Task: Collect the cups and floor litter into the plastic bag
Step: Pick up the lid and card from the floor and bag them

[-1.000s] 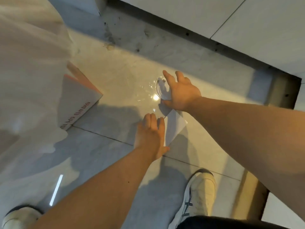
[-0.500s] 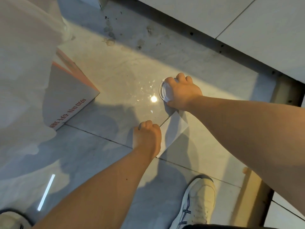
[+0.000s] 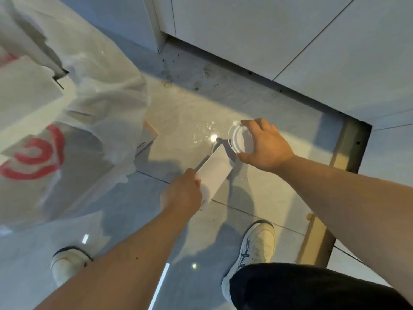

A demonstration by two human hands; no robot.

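Right hand (image 3: 267,145) clamps clear plastic lid (image 3: 237,139) by its rim, just right of the white paper sheet (image 3: 213,173) pinched in left hand (image 3: 182,194). Both look light; lid thin, likely crushable, paper floppy. Plastic bag (image 3: 73,121) hangs left of paper, open floor between; cabinet base (image 3: 245,52) beyond.

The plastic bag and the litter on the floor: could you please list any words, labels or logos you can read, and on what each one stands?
Plastic bag: a red swirl logo, no letters readable.
Flat box peeking out from behind the bag: a line of small print along its edge, too blurred to read.
White card in the left hand: no print visible.
Clear cup lid in the right hand: no print visible.
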